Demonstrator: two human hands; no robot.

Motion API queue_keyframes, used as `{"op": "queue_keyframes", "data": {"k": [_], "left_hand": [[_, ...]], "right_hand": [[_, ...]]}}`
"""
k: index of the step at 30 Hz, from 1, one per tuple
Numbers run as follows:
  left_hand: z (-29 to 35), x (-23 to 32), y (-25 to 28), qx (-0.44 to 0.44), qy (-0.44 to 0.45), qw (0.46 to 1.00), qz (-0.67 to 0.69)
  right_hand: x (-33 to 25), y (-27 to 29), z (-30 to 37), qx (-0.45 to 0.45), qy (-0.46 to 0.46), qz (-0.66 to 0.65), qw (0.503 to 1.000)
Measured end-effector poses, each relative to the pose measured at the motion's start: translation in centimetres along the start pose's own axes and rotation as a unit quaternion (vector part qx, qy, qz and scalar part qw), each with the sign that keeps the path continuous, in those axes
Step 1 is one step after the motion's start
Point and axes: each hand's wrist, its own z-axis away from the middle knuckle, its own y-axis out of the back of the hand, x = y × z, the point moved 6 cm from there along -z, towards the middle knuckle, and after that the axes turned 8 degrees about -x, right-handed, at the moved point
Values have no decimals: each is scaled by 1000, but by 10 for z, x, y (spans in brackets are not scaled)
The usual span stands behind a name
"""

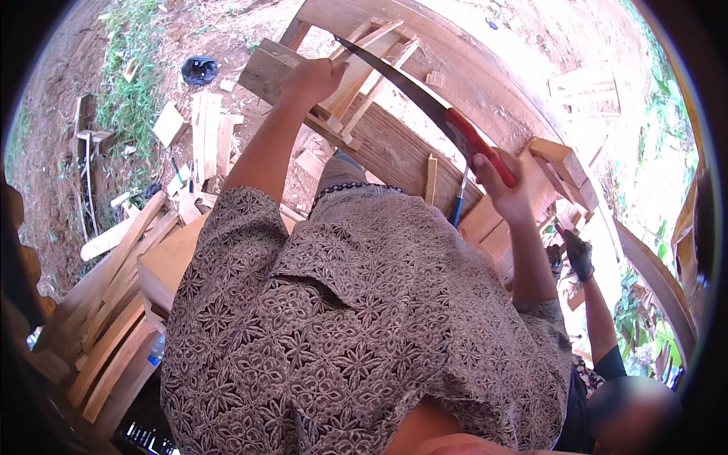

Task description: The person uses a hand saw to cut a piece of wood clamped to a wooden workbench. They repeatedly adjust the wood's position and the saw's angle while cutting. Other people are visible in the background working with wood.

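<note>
A curved hand saw with a red and black handle (479,144) is in my right hand (500,182), its fingers closed round the grip. The dark blade (402,82) stretches up and left over a wooden frame of thin slats (371,91); I cannot tell whether its teeth touch the wood. My left hand (312,82) is closed on the frame's left side, near the blade's tip, with its fingertips partly hidden. Beneath the frame lies a wooden bench (394,144).
A blue-handled tool (456,208) lies on the bench beside a thin wood strip (431,179). Wooden boxes (561,163) stand at right, near another person's gloved hand (579,256). Planks (121,303) are piled at left; a black bag (199,70) sits on the ground.
</note>
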Motion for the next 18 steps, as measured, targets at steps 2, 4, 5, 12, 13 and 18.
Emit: {"op": "queue_keyframes", "data": {"k": [2,4,5,12,13,18], "left_hand": [[3,-4,-13,32,-7,999,5],[10,9,-7,11,0,1000,7],[13,13,-3,2,5,1000,4],[-4,-27,21,34,41,998,21],[-4,-27,17,34,34,998,28],[12,7,13,28,31,999,32]], "right_hand": [[-40,8,-1,-28,4,50,998],[-66,0,-19,-45,-1,79,996],[-62,-17,-41,-24,28,72,997],[33,-61,-120,-29,50,-40,998],[41,-60,-115,-24,46,-33,998],[35,-50,-78,-16,-11,33,999]]}}
